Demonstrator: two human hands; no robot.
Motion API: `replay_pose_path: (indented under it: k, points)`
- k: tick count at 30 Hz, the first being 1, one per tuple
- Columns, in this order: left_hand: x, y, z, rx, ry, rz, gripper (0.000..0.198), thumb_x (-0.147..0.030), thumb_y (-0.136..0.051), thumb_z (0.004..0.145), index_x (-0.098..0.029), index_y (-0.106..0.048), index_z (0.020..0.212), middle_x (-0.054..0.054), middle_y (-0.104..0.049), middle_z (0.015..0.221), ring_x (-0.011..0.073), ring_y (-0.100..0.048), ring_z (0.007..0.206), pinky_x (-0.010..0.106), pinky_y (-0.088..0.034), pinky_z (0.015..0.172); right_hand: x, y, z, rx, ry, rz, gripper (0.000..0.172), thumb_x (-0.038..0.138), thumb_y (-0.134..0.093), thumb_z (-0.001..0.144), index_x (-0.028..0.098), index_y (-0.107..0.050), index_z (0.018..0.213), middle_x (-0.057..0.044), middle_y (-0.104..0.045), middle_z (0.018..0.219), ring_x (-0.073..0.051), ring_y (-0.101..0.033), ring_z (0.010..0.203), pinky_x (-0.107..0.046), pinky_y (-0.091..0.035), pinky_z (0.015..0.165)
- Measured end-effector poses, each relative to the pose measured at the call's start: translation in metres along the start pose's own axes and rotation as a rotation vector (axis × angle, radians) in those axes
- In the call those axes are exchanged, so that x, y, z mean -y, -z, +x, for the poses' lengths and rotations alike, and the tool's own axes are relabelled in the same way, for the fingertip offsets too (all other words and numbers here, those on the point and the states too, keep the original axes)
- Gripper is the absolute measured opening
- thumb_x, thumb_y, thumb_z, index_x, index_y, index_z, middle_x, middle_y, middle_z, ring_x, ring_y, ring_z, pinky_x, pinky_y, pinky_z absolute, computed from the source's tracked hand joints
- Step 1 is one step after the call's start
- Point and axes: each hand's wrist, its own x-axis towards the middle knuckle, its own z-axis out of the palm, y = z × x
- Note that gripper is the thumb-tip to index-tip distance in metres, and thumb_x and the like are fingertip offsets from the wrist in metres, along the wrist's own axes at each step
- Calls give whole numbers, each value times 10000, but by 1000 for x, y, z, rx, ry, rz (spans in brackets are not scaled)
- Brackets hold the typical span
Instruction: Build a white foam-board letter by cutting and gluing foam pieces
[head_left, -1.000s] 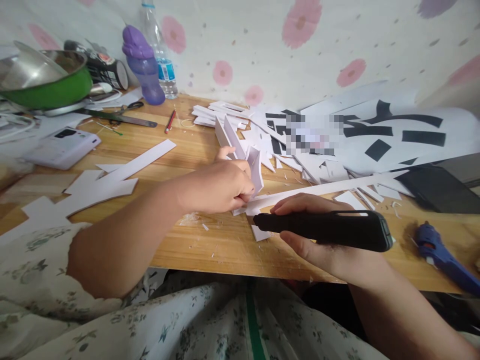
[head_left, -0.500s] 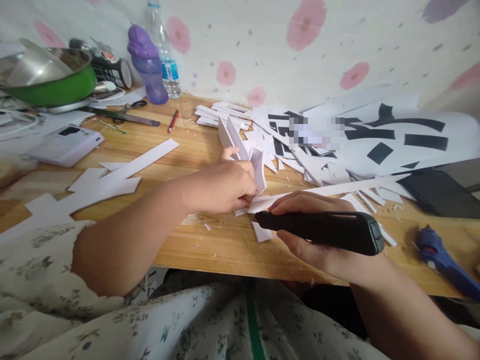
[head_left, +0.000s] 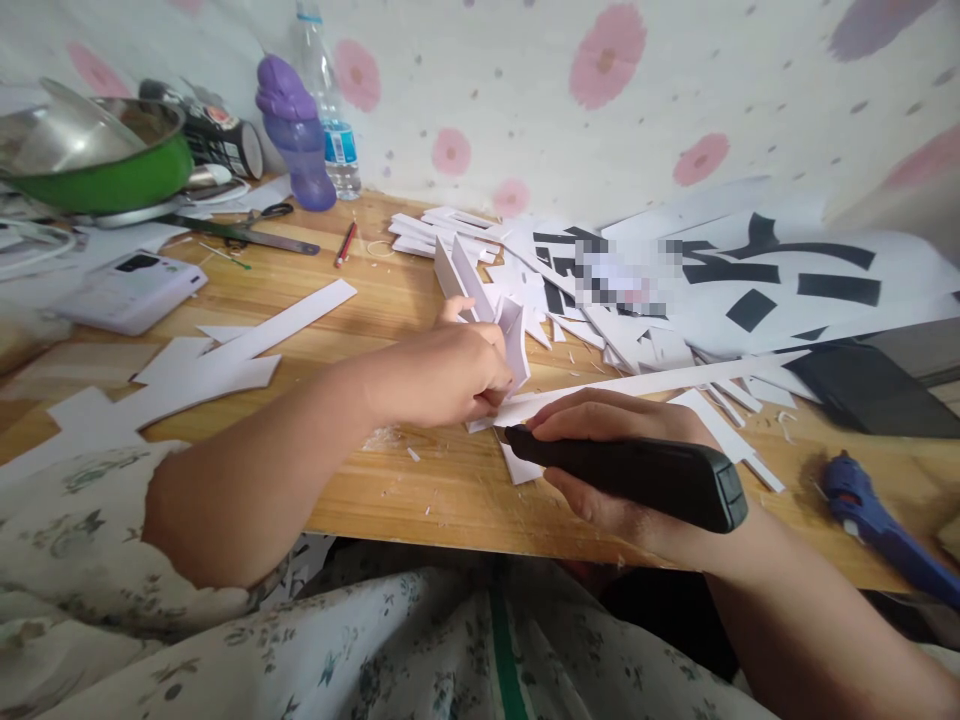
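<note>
My left hand (head_left: pixel 442 375) is closed, pinching the base of an upright white foam-board piece (head_left: pixel 480 300) on the wooden table (head_left: pixel 360 300). My right hand (head_left: pixel 615 450) is wrapped round a black pen-shaped cutter tool (head_left: pixel 637 475), held nearly level. Its tip points left and sits close to the spot my left fingers pinch, over the end of a long white strip (head_left: pixel 660 380). A small white offcut (head_left: pixel 521 468) lies just under the tool's tip.
White cut-out shapes (head_left: pixel 202 365) lie at the left, and black-printed sheets (head_left: pixel 750 275) with scraps at the right. A blue glue gun (head_left: pixel 877 525) lies at the right edge. Behind are a purple bottle (head_left: pixel 296 135), a green pan (head_left: pixel 97 160), scissors (head_left: pixel 262 212), a red pencil (head_left: pixel 343 243) and a white device (head_left: pixel 127 290).
The black tool has tilted slightly, its back end dropping and swinging left. The tip stays by my left fingers, which keep their pinch on the foam-board piece.
</note>
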Motion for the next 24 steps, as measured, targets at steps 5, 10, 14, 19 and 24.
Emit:
replay_pose_path:
  k: [5, 10, 14, 19, 24]
  points:
    - [-1, 0, -2, -12, -14, 22, 210, -102, -522, 801, -163, -564, 604, -31, -595, 738, 121, -522, 833, 484, -186, 1042, 3, 3, 0, 22, 45, -69, 226, 106, -628, 752, 217, -625, 949, -37, -684, 941, -159, -662, 801, -263, -533, 700]
    - [-1, 0, -3, -30, -11, -13, 194, -72, -538, 753, -161, -545, 581, -30, -598, 742, 126, -540, 810, 461, -220, 1021, 7, 7, 1, 32, 54, -110, 228, 122, -630, 768, 230, -630, 969, -38, -690, 966, -163, -666, 815, -263, -539, 701]
    - [1, -1, -2, -53, -21, -35, 187, -64, -549, 728, -173, -564, 577, -34, -605, 740, 132, -545, 801, 456, -223, 1015, 11, 11, 1, 35, 72, -93, 246, 131, -634, 772, 249, -626, 987, -39, -691, 961, -177, -667, 823, -285, -545, 714]
    - [3, -3, -2, -80, -41, -54, 158, -79, -590, 715, -183, -607, 597, -30, -596, 731, 138, -548, 790, 499, -187, 1032, 14, 17, 2, 10, 120, -122, 263, 129, -642, 768, 254, -629, 1000, -33, -688, 986, -174, -672, 851, -286, -550, 744]
    - [0, 0, -1, -76, -26, -68, 167, -82, -608, 705, -180, -593, 570, -20, -587, 720, 141, -534, 755, 471, -227, 1032, 23, 23, 3, 5, 165, -184, 290, 113, -649, 756, 259, -627, 1006, -24, -689, 990, -168, -674, 876, -268, -555, 756]
